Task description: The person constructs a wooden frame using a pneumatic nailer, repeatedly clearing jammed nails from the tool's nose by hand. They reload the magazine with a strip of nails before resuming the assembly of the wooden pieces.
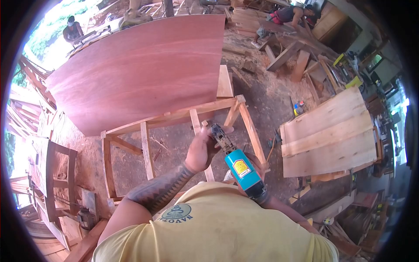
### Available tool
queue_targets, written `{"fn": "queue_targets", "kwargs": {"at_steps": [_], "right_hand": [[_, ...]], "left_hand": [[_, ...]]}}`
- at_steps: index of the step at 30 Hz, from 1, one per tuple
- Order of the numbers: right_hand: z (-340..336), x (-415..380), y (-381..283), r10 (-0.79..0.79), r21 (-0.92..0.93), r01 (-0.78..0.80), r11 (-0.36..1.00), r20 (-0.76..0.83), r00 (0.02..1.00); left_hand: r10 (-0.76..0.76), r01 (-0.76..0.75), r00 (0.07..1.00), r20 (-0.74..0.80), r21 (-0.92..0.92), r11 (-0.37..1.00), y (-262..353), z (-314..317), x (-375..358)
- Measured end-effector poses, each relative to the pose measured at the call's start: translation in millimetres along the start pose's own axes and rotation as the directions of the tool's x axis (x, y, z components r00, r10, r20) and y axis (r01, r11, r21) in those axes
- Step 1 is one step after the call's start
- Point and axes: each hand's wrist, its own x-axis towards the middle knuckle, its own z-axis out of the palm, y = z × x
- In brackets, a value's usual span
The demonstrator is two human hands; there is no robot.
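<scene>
A teal hand-held power tool (244, 172) with a yellow label, black rear end and dusty dark metal front is held at an angle before my chest. My left hand (201, 148) closes around its front end, with fingertips showing past the far side. Under the teal body, my right hand (261, 162) grips the tool and is mostly hidden by it. Just beyond both hands stands an open wooden frame (170, 114) of pale bars, with a crossbar running behind my left hand.
A large reddish plywood sheet (144, 74) stands behind the frame. To the right lies a pale wooden panel (329, 135), with a small colourful bottle (298, 108) near it. Another wooden frame (61, 179) is at left. Two people work farther back among lumber; sawdust covers the floor.
</scene>
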Motion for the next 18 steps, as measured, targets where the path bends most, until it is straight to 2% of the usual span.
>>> {"fn": "queue_targets", "kwargs": {"at_steps": [3, 6, 9, 12, 15, 18], "right_hand": [[-3.4, 2.3, -4.2, -0.037, -0.022, 0.037, 0.999, 0.008, 0.999], [-5.7, 4.7, -8.8, -0.047, -0.018, 0.047, 0.999, 0.020, 0.999], [-9.2, 2.9, -16.0, -0.014, 0.037, 0.013, 0.999, 0.040, 0.999], [-8.5, -1.9, -18.6, -0.009, 0.111, 0.000, 0.994, 0.072, 0.997], [-4.8, -4.0, -13.5, -0.052, 0.116, 0.044, 0.992, 0.073, 0.996], [-6.4, -8.6, -19.7, -0.058, 0.106, 0.052, 0.993, 0.060, 0.996]], "left_hand": [[-0.092, 0.095, 0.989, -0.120, 0.020, 0.995, 9.7, 8.1, 4.3], [-0.093, 0.100, 0.992, -0.087, 0.083, 0.992, 8.4, 0.4, 6.3], [-0.006, 0.021, 0.995, -0.104, 0.144, 0.989, 5.2, 8.4, -0.6], [0.285, -0.259, 0.957, -0.044, 0.308, 0.915, -12.9, 12.9, -7.4], [0.331, -0.367, 0.930, 0.160, 0.356, 0.860, -2.0, 5.7, -1.8], [0.244, -0.317, 0.943, 0.227, 0.380, 0.869, 7.6, 3.2, -5.0]]}}
